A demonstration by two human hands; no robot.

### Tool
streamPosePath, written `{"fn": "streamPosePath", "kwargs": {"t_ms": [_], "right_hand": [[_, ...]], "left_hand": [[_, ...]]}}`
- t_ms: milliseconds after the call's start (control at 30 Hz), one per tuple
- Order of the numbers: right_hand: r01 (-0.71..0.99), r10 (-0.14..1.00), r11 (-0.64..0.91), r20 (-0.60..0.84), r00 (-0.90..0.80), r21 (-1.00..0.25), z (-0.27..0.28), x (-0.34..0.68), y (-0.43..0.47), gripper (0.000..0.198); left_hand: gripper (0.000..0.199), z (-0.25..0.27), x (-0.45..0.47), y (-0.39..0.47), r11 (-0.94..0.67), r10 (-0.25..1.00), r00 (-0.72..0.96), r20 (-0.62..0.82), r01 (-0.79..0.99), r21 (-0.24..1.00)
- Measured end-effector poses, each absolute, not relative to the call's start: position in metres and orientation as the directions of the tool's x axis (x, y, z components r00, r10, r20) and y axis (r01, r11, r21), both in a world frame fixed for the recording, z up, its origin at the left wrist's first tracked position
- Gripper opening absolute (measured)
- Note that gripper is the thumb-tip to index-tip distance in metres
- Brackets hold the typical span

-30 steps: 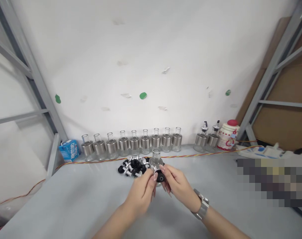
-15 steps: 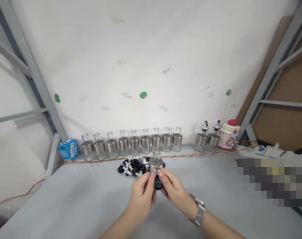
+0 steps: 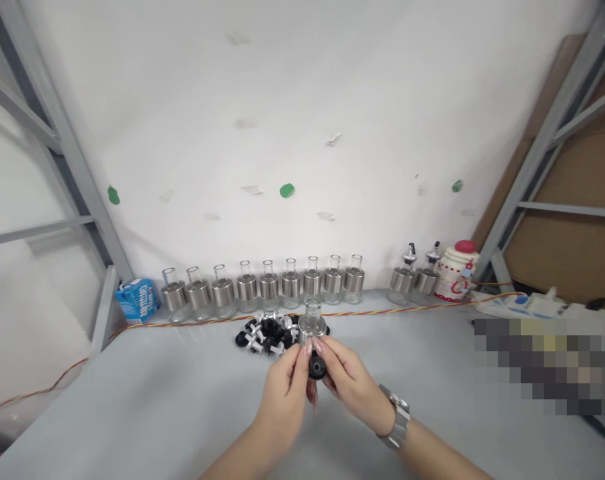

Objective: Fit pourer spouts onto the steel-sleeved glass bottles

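My left hand (image 3: 285,383) and my right hand (image 3: 355,383) meet over the middle of the table. Their fingers close together round a pourer stopper (image 3: 317,367), whose round black end with a hole faces me; the rest of it is hidden by the fingers. Directly beyond the fingertips stands an upright glass bottle (image 3: 312,325) with a metal sleeve and an uncapped neck. My hands cover its lower part, so I cannot tell if they touch it. Behind it to the left lies a pile of black and silver pourer stoppers (image 3: 270,330).
Several sleeved glass bottles (image 3: 269,285) line the wall. Two bottles with pourers fitted (image 3: 402,283) stand right, beside a white and red jar (image 3: 457,273). A blue carton (image 3: 137,301) sits at left. A twisted red-yellow wire (image 3: 382,311) crosses the table's back. Grey metal posts (image 3: 77,153) flank the table.
Both hands stay at nearly the same spot, with the fingers under the stopper slightly shifted. The bottles and the pile have not moved.
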State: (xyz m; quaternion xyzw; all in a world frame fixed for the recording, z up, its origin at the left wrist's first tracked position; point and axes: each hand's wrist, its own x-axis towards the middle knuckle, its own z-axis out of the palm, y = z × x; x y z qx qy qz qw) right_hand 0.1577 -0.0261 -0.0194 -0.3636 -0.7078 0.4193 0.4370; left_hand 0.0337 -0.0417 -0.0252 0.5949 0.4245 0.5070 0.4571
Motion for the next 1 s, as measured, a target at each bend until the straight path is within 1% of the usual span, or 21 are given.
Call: {"fn": "streamPosePath", "kwargs": {"t_ms": [67, 167, 267, 367, 500, 633, 733, 867, 1000], "right_hand": [[0.117, 0.842, 0.464, 0.396, -0.366, -0.878, -0.018, 0.159, -0.028, 0.027], [0.086, 0.745, 0.621, 0.553, -0.373, -0.779, -0.019, 0.16, -0.03, 0.023], [0.099, 0.688, 0.695, 0.619, -0.378, -0.712, -0.022, 0.162, -0.029, 0.019], [0.118, 0.665, 0.721, 0.636, -0.392, -0.682, -0.025, 0.163, -0.027, 0.019], [0.147, 0.633, 0.759, 0.667, -0.392, -0.634, -0.025, 0.164, -0.026, 0.023], [0.227, 0.605, 0.792, 0.679, -0.416, -0.566, -0.024, 0.166, -0.025, 0.022], [0.292, 0.603, 0.797, 0.657, -0.453, -0.53, -0.023, 0.168, -0.024, 0.02], [0.33, 0.607, 0.794, 0.638, -0.474, -0.51, -0.022, 0.168, -0.024, 0.02], [0.353, 0.621, 0.784, 0.629, -0.468, -0.51, -0.021, 0.167, -0.025, 0.018]], "left_hand": [[0.034, -0.024, 0.031, -0.043, -0.317, 0.946, 0.087, 0.312, 0.044, 0.948], [0.032, -0.022, 0.027, -0.043, -0.449, 0.891, 0.09, 0.445, 0.029, 0.893], [0.03, -0.023, 0.025, -0.042, -0.493, 0.864, 0.124, 0.488, 0.013, 0.87], [0.031, -0.026, 0.025, -0.041, -0.502, 0.857, 0.139, 0.495, 0.016, 0.865], [0.031, -0.027, 0.023, -0.041, -0.533, 0.841, 0.155, 0.519, 0.07, 0.843], [0.025, -0.027, 0.02, -0.04, -0.615, 0.788, 0.182, 0.589, 0.167, 0.771], [0.024, -0.026, 0.018, -0.039, -0.656, 0.754, 0.203, 0.624, 0.207, 0.726], [0.026, -0.026, 0.016, -0.039, -0.668, 0.744, 0.225, 0.63, 0.207, 0.715], [0.024, -0.028, 0.015, -0.038, -0.654, 0.756, 0.253, 0.603, 0.292, 0.698]]}}
